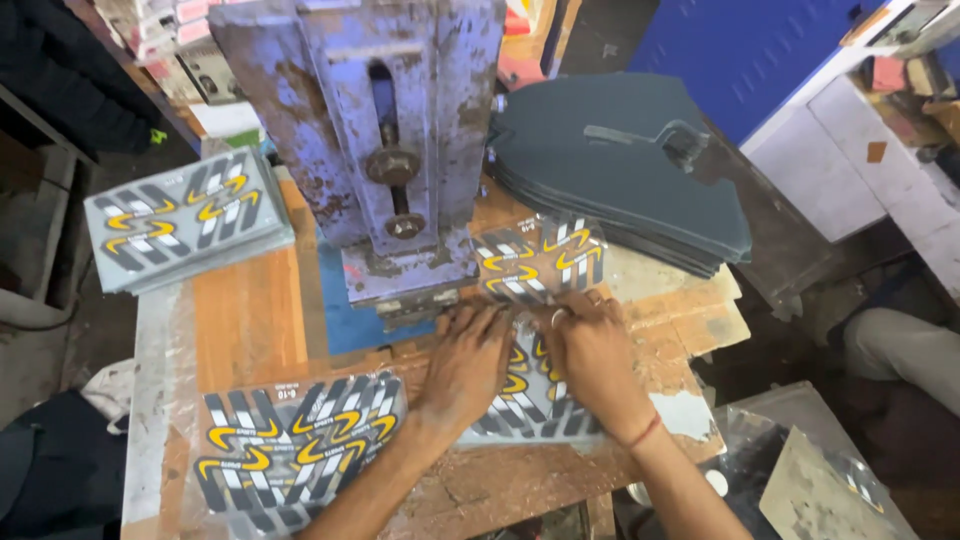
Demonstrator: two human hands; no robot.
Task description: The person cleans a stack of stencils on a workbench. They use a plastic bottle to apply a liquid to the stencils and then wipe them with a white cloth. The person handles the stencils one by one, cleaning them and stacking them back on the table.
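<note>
My left hand [466,362] and my right hand [594,362] both press flat on a grey printed sheet [540,262] with yellow, black and white curved marks. The sheet lies on the wooden bench and reaches under the foot of a worn blue metal press [372,120]. My fingertips point toward the press base. A ring sits on a finger of my right hand and a red thread circles its wrist.
A stack of the same printed sheets [185,218] sits at the far left, another [295,440] at the near left. A pile of dark grey cut pieces [620,165] lies to the right of the press. A blue cabinet [745,50] stands behind.
</note>
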